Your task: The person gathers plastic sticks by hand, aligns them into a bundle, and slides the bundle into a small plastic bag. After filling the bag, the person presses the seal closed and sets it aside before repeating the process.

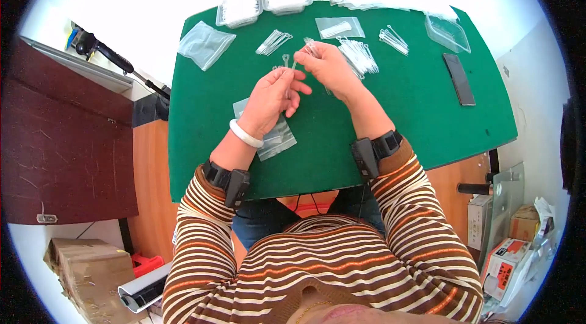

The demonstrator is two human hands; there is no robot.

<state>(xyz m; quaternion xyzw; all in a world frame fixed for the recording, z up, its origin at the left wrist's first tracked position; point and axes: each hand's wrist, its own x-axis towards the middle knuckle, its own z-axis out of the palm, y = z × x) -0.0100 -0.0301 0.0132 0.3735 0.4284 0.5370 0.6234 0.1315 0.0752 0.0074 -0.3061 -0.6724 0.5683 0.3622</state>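
My left hand [274,92], with a white bangle at the wrist, pinches a thin clear plastic stick with a looped end [285,59]. Close beside it, my right hand [326,66] is closed on several similar clear sticks [311,47], their loops pointing away from me. Under my left hand lies a clear zip bag [278,139] on the green table. A heap of looped sticks [359,55] is just right of my right hand. Smaller bunches of sticks lie to the left [274,43] and to the right [394,40].
Two clear tubs [239,9] packed with white sticks stand at the back of the green table [415,116]. A filled small bag [340,28], a clear bag [206,44], an open clear container [448,33] and a phone [459,79] lie around. Cardboard boxes [91,278] sit on the floor.
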